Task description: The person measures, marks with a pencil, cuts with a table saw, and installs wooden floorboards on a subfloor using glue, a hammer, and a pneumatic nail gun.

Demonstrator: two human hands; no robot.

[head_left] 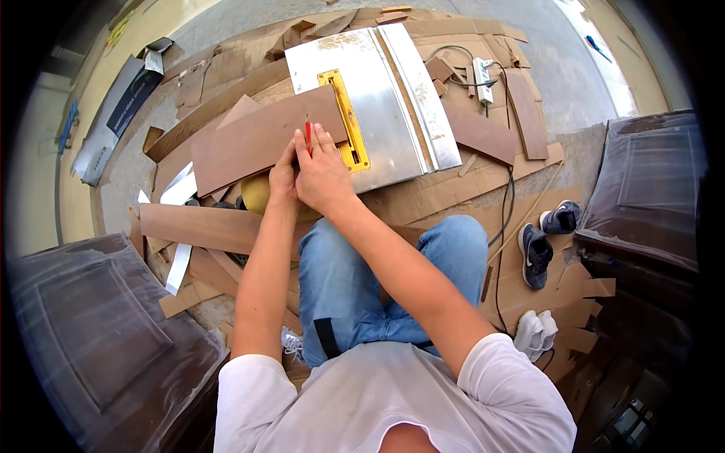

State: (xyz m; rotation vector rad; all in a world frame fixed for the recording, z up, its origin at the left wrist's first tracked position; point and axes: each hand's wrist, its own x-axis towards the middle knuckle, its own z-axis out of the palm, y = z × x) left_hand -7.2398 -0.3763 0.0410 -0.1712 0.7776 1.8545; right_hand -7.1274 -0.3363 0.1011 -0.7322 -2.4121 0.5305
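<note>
A brown board lies slanted over the left part of a metal saw table, partly across its yellow slotted insert. My right hand rests at the board's lower edge, fingers extended upward and close together around a red pencil. My left hand is beside and partly under it at the same edge; most of its fingers are hidden, so I cannot make out its grip. A yellow rounded thing shows beneath the board.
Offcuts and another long board lie on cardboard. A white power strip with cables is at right, shoes below it. Wrapped dark panels flank me on both sides. A long box lies far left.
</note>
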